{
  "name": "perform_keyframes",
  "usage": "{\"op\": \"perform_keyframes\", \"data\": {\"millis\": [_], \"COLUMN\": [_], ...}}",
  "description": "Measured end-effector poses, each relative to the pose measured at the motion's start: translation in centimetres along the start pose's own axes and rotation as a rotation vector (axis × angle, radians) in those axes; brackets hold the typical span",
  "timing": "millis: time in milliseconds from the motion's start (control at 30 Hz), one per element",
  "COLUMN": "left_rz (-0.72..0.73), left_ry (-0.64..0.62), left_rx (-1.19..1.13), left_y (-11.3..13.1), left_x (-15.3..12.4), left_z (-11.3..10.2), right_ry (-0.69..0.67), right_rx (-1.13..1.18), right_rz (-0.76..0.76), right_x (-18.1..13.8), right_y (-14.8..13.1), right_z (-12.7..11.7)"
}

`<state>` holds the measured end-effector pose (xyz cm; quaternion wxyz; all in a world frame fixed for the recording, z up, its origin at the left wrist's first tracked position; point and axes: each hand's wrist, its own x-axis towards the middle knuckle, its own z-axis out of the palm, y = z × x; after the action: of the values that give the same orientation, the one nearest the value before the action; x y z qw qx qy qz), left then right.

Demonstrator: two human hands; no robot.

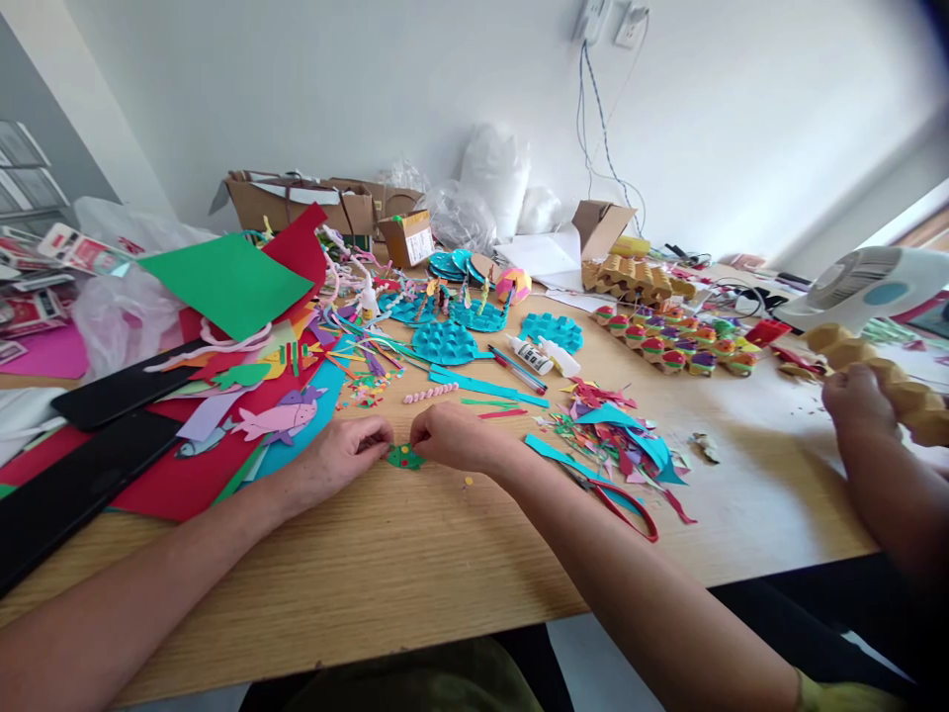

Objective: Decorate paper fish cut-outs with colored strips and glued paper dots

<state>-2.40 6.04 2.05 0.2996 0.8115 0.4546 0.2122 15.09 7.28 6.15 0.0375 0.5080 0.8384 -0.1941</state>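
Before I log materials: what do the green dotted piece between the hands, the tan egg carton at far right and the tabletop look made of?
Green dotted piece: paper or thin craft foam, matte; flat and thin, too small to tell which.
Tan egg carton: likely moulded paper pulp, dull; rounded cups, uniform tan.
Tabletop: wood or wood-look laminate, satin; fine grain lines, soft glare.
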Motion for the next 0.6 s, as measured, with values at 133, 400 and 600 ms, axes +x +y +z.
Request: {"op": "perform_keyframes", "data": {"millis": [133,400,600], "left_rz": [0.006,0.019,0.048], "left_ry": [-0.008,-0.014,-0.003], "left_rx": [0.012,0.023,0.024], "left_y": [-0.09,-0.09,-0.06], "left_x": [-0.02,0.06,0.00], "left_z": [-0.04,-0.08,-0.09], "right_ry": [-0.006,-0.001,-0.006], "right_rx": [-0.003,-0.011,0.013], "right_rz": [0.009,0.013,0.005], "right_x": [0.11,0.09,0.19], "right_y": [-0.15,-0.08,-0.07], "right_z": [0.35,0.26,0.46]}}
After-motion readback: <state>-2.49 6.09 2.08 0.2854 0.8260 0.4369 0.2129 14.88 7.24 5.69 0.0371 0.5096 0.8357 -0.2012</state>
